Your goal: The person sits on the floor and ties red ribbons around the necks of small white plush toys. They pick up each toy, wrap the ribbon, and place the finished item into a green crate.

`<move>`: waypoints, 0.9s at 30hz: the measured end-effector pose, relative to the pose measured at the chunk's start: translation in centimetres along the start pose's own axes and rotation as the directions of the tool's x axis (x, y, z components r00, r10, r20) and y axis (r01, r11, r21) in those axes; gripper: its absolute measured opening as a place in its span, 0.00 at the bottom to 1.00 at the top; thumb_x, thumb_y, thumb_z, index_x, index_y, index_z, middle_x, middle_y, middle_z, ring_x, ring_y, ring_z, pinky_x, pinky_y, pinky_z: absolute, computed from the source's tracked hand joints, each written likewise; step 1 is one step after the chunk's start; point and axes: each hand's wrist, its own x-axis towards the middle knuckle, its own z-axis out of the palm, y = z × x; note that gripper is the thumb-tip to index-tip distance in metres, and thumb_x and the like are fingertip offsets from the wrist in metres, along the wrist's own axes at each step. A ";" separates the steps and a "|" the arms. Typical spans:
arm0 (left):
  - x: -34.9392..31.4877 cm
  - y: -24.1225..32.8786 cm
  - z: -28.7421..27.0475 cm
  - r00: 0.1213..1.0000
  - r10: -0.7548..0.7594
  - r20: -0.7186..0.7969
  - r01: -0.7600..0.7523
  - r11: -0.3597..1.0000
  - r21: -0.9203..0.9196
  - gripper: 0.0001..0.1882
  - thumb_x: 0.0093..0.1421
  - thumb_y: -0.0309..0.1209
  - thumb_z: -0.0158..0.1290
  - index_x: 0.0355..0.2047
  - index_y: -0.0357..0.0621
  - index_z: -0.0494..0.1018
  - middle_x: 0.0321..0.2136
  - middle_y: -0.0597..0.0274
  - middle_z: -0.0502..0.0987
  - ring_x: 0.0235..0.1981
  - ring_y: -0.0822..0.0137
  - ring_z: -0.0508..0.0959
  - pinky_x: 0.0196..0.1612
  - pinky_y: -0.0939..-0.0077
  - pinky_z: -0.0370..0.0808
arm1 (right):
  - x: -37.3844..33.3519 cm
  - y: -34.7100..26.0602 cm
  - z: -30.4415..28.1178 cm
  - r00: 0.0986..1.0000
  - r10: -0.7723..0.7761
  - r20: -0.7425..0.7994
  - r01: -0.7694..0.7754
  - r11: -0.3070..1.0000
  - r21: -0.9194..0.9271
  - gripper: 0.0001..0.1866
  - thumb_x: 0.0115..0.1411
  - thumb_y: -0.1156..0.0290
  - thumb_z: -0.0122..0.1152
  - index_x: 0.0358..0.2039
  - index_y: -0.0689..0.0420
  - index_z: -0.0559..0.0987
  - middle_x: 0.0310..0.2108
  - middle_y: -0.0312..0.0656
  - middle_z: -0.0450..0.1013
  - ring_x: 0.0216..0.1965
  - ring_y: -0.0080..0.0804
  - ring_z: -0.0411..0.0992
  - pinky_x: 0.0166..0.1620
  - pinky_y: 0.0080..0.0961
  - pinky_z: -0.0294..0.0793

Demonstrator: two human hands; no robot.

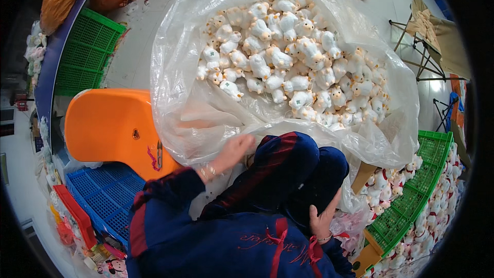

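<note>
A big clear plastic bag (180,36) lies spread wide in front of my knees. Inside it is a heap of small white plush toys (278,59) with orange-tan tips. My left hand (230,155) is just left of my knees, by the bag's near edge. Motion smears its fingers, and I see nothing in it. My right hand (324,217) rests at the outer side of my right thigh, thumb and fingers apart, holding nothing visible. Red ribbon (278,242) hangs over the front of my blue top.
An orange chair (103,123) stands at my left, bearing small snips (160,154) and a pink ribbon (153,158). Below it is a blue crate (103,190). Green crates (85,51) stand far left; another green crate (411,195) and more plush toys (383,188) lie right.
</note>
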 end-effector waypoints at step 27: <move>29.7 -13.2 -14.6 0.799 -0.553 0.238 0.004 0.400 0.917 0.45 0.43 0.57 0.71 0.56 0.42 0.75 0.53 0.44 0.80 0.53 0.45 0.80 0.56 0.56 0.76 | 1.4 0.6 -0.7 0.988 0.150 0.035 -0.153 0.982 0.110 0.61 0.55 0.42 0.66 0.73 0.71 0.47 0.71 0.61 0.51 0.72 0.54 0.52 0.73 0.44 0.48</move>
